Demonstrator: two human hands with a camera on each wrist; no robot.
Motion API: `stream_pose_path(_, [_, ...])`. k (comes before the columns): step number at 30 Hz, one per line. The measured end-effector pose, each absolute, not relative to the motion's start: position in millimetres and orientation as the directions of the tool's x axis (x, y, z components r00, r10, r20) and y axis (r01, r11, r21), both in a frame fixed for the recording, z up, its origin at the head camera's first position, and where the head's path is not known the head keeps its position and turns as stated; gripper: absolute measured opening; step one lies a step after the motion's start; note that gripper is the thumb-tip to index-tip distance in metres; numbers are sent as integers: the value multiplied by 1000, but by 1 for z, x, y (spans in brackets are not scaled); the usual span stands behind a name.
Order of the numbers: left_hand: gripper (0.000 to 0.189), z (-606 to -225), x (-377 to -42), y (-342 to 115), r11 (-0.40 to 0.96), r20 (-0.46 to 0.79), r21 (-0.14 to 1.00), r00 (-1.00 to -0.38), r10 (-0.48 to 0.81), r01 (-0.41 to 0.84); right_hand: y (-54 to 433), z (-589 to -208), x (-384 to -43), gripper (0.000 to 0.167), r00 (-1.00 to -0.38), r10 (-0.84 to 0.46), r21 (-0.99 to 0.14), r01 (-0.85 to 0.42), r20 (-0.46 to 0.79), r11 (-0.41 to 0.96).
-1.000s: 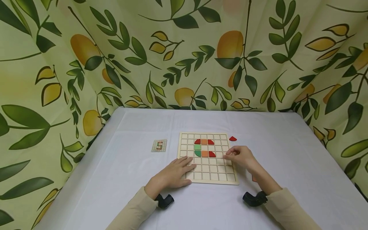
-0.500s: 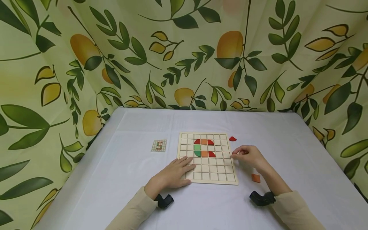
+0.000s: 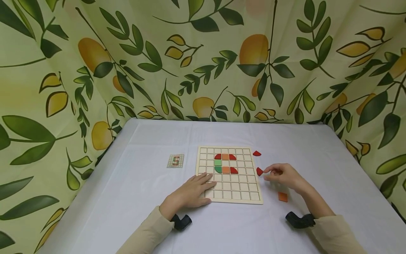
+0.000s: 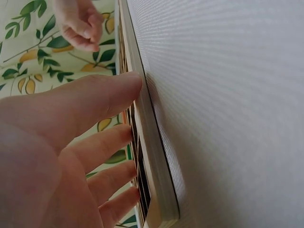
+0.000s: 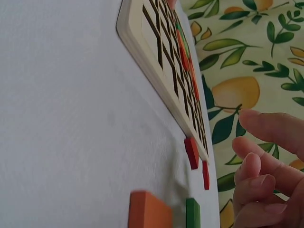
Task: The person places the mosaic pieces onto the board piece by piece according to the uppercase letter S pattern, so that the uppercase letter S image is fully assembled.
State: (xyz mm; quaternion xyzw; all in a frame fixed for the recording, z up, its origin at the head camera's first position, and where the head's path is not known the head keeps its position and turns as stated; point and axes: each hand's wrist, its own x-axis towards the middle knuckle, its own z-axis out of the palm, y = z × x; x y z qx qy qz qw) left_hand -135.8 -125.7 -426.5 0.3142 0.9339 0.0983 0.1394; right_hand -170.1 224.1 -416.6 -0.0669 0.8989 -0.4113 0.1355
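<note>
My left hand (image 3: 191, 191) rests on the lower left of a wooden grid board (image 3: 232, 196), fingers spread over the squares. In the left wrist view the thumb (image 4: 109, 92) lies against the board's edge. Red, orange and green pieces form a C shape on the grid. A red quarter-round piece (image 3: 259, 171) lies right beside the board's right edge. My right hand (image 3: 285, 175) hovers just right of that piece, thumb and forefinger apart, the other fingers loosely curled, holding nothing. In the right wrist view its fingertips (image 5: 249, 116) are apart with nothing between them.
Another red piece (image 3: 257, 153) lies off the board's upper right corner. An orange square (image 3: 283, 197) sits below my right hand; a green piece (image 5: 192, 213) stands near it in the right wrist view. A small pattern card (image 3: 176, 161) lies left of the board.
My right hand has drawn back to the right from the board's edge, fingers parting. A red piece now shows beside the board, and the orange square is uncovered. The left hand stays put.
</note>
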Motion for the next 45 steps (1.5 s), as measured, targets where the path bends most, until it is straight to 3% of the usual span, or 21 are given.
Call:
stream_pose_path(22, [59,-426,-136,-126,781,-192,262,-763,617,567,258,-428,-172,41,-965,-130,-712,74,-228,699])
stream_pose_path(45, [58,-426,-135,-126,771,-180,270,-757,628,576,265,-435,-183,41,-949,-127,-703,121,-290,701])
